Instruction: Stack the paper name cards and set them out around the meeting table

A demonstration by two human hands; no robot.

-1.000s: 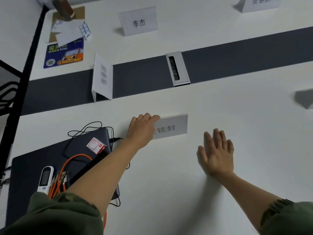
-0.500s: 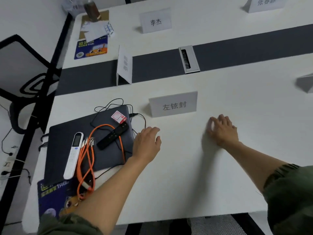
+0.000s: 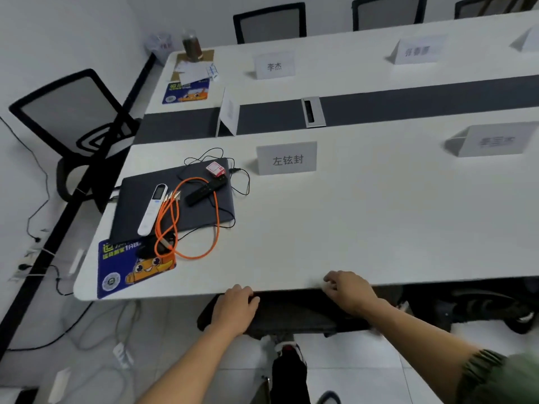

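Note:
Folded white paper name cards stand around the long white meeting table [image 3: 364,217]. The nearest name card [image 3: 287,158] faces me at the middle of the near half. Another card [image 3: 495,139] stands to the right, and one card [image 3: 229,113] stands side-on at the table's left end. Two more cards [image 3: 274,65] [image 3: 420,49] line the far side. My left hand [image 3: 236,307] hovers just off the near edge, loosely curled and holding nothing. My right hand [image 3: 348,293] rests on the near edge, also holding nothing.
A dark laptop [image 3: 180,211] at the near left carries a white remote [image 3: 153,208], a black remote [image 3: 205,191] and an orange cable [image 3: 189,228]. A blue mouse mat [image 3: 131,269] lies at the corner. A black chair seat [image 3: 285,316] sits under the near edge; another chair [image 3: 73,112] stands left.
Both hands have pulled back from the nearest name card to the table's near edge. The left hand has let go of that card, which stays standing. The view has backed away.

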